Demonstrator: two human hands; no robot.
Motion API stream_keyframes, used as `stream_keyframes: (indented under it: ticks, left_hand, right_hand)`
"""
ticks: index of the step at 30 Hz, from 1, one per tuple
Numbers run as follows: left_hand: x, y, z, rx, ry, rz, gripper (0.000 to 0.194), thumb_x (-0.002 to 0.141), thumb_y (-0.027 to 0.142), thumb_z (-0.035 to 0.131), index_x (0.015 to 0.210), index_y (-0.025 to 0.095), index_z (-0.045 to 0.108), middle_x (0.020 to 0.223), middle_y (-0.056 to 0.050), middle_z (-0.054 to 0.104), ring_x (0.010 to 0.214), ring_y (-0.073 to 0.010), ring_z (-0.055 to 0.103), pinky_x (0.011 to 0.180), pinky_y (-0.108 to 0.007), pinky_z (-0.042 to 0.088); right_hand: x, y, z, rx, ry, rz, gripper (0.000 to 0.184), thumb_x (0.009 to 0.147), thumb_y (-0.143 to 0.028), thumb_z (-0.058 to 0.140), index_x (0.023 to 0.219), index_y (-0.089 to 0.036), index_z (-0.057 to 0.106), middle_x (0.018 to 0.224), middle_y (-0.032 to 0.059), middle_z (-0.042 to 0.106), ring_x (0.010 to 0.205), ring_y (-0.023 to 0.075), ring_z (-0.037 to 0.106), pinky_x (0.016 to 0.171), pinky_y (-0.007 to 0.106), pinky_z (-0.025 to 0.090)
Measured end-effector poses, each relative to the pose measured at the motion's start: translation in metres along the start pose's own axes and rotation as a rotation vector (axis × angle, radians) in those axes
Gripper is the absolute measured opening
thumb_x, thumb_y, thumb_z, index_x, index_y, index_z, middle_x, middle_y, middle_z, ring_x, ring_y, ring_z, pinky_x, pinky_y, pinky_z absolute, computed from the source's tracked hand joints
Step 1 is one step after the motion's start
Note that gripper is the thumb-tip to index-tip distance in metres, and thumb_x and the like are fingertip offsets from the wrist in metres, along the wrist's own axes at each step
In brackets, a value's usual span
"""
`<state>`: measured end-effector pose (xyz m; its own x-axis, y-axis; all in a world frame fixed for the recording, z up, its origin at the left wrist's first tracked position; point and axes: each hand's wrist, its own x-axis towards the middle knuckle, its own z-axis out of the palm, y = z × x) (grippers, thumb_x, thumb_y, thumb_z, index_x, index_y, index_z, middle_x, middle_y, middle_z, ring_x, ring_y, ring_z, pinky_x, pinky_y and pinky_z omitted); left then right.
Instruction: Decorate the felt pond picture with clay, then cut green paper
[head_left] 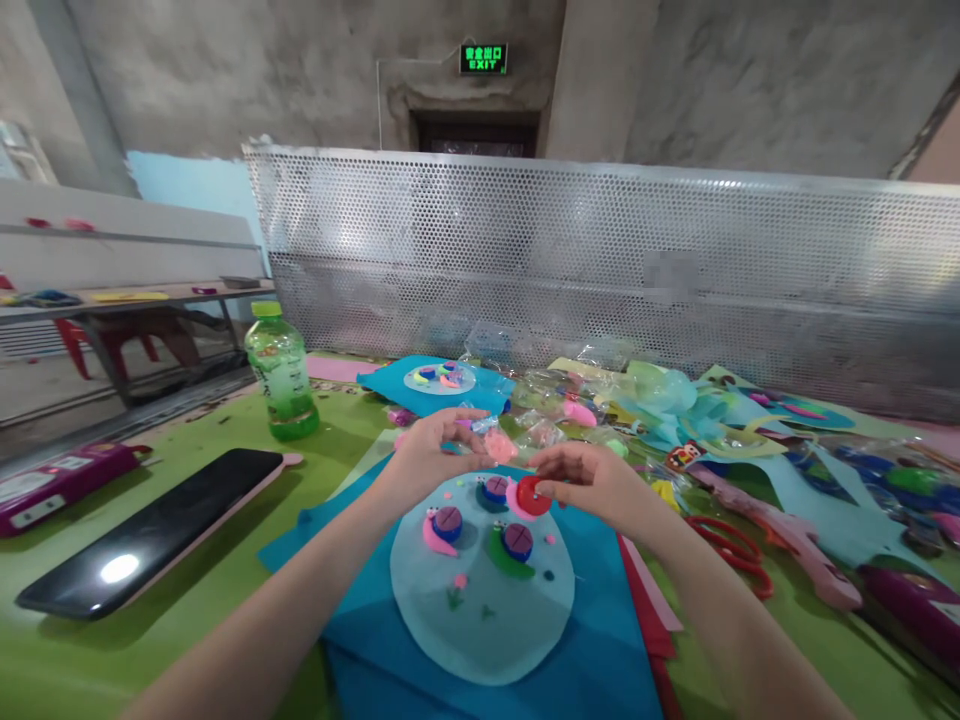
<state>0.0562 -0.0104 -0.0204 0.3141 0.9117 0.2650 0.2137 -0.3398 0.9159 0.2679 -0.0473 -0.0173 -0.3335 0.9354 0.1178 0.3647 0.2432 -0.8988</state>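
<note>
My left hand [431,450] hovers over the far edge of a pale blue felt circle [480,610], fingers pinched on a small pink piece [498,446]. My right hand [592,478] pinches a red felt disc [531,495] joined to a pink shape, just above the circle. On the circle sit little felt snails: a pink one with a purple shell [442,527], a green one with a purple shell [514,546], and another purple shell [495,489]. The circle lies on a darker blue felt sheet [600,660].
A green drink bottle [281,372] stands at the left. A black phone in a pink case [154,530] and a purple box [52,485] lie nearer left. Red scissors [731,550], felt scraps and plastic bags crowd the right. A perforated metal panel [600,260] backs the table.
</note>
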Motion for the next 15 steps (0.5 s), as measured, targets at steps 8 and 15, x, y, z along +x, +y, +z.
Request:
stream_keyframes:
  ticks: [8, 15]
  left_hand:
    - [-0.002, 0.014, -0.013, 0.073, 0.108, -0.012, 0.048, 0.070, 0.027, 0.062, 0.116, 0.019, 0.049, 0.080, -0.003, 0.071, 0.073, -0.0178, 0.065, 0.063, -0.029, 0.052]
    - [0.021, -0.018, -0.056, 0.421, 0.405, -0.045, 0.024, 0.073, 0.018, 0.063, 0.095, 0.013, 0.058, 0.085, -0.004, 0.064, 0.079, -0.0180, 0.061, 0.076, -0.035, 0.048]
  right_hand:
    - [-0.007, -0.004, -0.004, -0.006, -0.061, -0.021, 0.025, 0.072, -0.033, 0.064, 0.095, -0.023, 0.061, 0.089, 0.0030, 0.064, 0.079, 0.0141, 0.061, 0.067, 0.026, 0.050]
    - [0.004, 0.025, -0.025, -0.238, -0.026, 0.230, 0.022, 0.071, -0.036, 0.063, 0.087, -0.020, 0.061, 0.082, 0.0049, 0.068, 0.074, 0.0182, 0.063, 0.055, 0.027, 0.049]
